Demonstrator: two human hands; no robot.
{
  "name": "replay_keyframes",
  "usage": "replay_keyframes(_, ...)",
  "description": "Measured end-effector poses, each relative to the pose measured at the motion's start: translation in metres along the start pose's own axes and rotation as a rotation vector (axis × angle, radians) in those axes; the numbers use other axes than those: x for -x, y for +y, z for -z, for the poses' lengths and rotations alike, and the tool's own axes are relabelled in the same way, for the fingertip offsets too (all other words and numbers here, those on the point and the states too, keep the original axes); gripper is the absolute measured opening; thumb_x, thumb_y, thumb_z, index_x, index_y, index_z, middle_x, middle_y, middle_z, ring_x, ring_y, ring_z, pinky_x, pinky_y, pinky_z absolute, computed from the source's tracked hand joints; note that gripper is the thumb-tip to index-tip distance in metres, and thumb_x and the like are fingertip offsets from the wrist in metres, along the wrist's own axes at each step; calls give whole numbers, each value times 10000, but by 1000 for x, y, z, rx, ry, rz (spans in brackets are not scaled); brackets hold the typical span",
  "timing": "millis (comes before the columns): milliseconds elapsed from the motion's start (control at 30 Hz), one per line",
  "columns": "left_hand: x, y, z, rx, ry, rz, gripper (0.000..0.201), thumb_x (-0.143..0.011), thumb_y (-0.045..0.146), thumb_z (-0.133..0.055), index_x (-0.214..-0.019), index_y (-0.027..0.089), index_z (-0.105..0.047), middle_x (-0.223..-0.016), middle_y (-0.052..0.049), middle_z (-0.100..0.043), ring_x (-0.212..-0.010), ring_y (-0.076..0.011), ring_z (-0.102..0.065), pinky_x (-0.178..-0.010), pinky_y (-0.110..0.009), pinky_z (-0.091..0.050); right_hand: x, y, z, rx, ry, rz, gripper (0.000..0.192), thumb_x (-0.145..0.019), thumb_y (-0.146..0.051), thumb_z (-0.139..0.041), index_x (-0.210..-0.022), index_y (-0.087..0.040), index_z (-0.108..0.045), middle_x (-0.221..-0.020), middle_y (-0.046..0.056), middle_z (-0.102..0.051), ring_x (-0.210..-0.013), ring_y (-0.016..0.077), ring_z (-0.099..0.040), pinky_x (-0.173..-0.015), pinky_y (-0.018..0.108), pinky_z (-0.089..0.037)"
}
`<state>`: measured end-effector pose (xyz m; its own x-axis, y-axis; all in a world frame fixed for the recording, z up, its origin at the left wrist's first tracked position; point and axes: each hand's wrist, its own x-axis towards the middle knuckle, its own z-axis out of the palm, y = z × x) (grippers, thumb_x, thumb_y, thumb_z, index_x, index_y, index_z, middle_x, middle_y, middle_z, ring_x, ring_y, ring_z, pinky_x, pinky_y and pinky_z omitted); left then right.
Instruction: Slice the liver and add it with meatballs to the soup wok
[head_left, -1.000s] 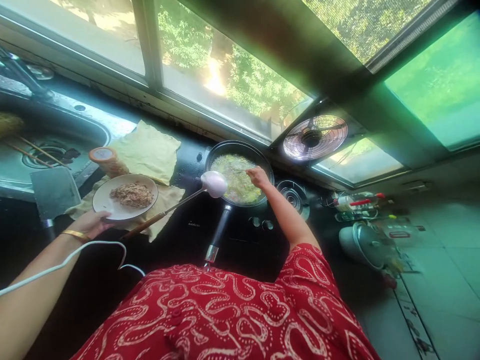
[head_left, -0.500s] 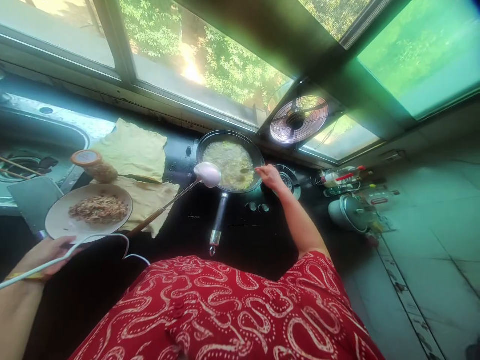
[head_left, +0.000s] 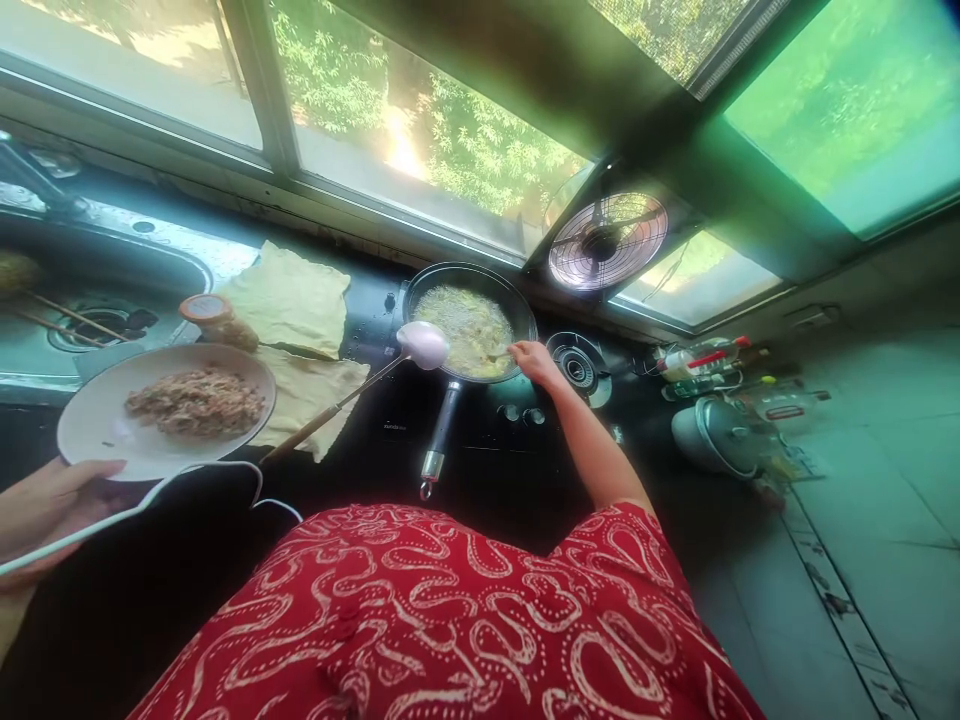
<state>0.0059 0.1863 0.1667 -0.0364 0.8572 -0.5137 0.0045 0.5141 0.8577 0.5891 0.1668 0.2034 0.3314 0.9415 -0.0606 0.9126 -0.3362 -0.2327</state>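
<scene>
My left hand (head_left: 56,510) grips the rim of a white plate (head_left: 90,410), thumb on top. A heap of minced meat mixture (head_left: 196,402) lies on the plate. Over the right rim of a dark frying pan (head_left: 531,300), my right hand (head_left: 534,361) is closed on what looks like a small spoon (head_left: 501,353), its end in the food. Pale, bubbling food and liquid (head_left: 465,325) fill the pan. A ladle (head_left: 424,345) rests with its bowl at the pan's near left edge, its wooden handle slanting down to the left.
Two pale cloths (head_left: 296,300) lie left of the stove, with a lidded jar (head_left: 217,318) beside them. Further left is a sink (head_left: 30,345). A second burner (head_left: 579,368), a pot (head_left: 709,435) and several bottles (head_left: 705,355) stand to the right. A white cable (head_left: 142,505) crosses in front.
My left hand and the plate have shifted left and closer to me. My right hand has moved slightly over the pan's rim. The whole view has swung a little left.
</scene>
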Motion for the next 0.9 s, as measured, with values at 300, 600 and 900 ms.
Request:
replay_keyframes(300, 18, 61, -110, 217, -384, -43, 637, -706, 46, -605, -1334, 131, -538, -1101, -122, -721, -973, -274, -713, -830, -380, -633, 36, 14, 1, -100, 401, 275, 355, -937, -290, -434, -936, -160, -764, -913, 132, -745, -835, 248, -608, -845, 391, -460)
replay_keyframes(600, 12, 70, -209, 191, -546, 17, 595, -619, 19, -605, -1209, 99, -584, -987, -156, -717, -775, -261, -729, -717, -352, -636, 86, -13, 44, -562, 562, 410, 291, -947, -421, -544, -1032, -226, -742, -790, 35, -686, -730, 182, -607, -718, 331, -495)
replay_keyframes(900, 23, 55, -291, 237, -527, -43, 678, -604, 49, -673, -1270, 132, -573, -1093, -162, -709, -881, -277, -720, -763, -398, -628, 52, -1, 67, -444, 323, 1041, 249, -1000, -366, -519, -1025, -262, -744, -808, 30, -700, -744, 168, -574, -724, 333, -502)
